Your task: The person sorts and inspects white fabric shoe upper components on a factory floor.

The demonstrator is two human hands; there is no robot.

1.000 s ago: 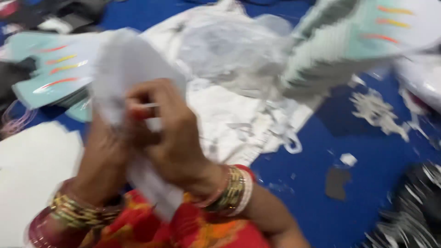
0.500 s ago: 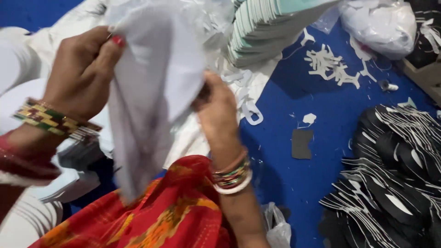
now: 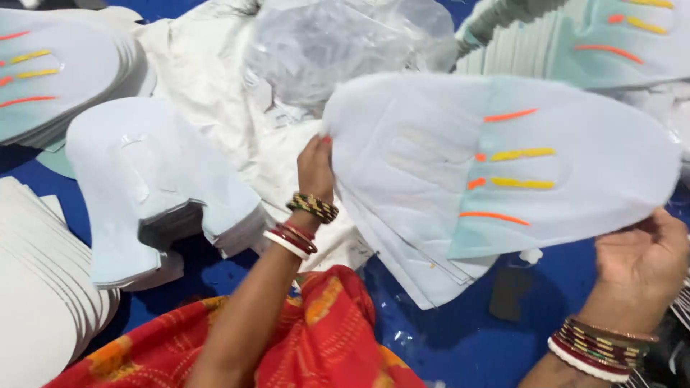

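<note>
A wide, flat, white and pale teal cut fabric piece with orange and yellow stripes is held spread out between both hands, printed side up. Further white layers show beneath its lower edge. My left hand pinches its left edge, fingers curled up over it. At the lower right, my right hand grips the right edge. Both wrists carry several bangles.
A stack of pale blue cut pieces lies left of my left arm. A striped stack sits top left, and another top right. A white stack is at far left. A clear plastic bag rests on white cloth. Blue floor and red-orange clothing lie below.
Before, both hands held a white piece bunched and hanging close to the lap. Now my hands are far apart and the striped piece is stretched flat between them.
</note>
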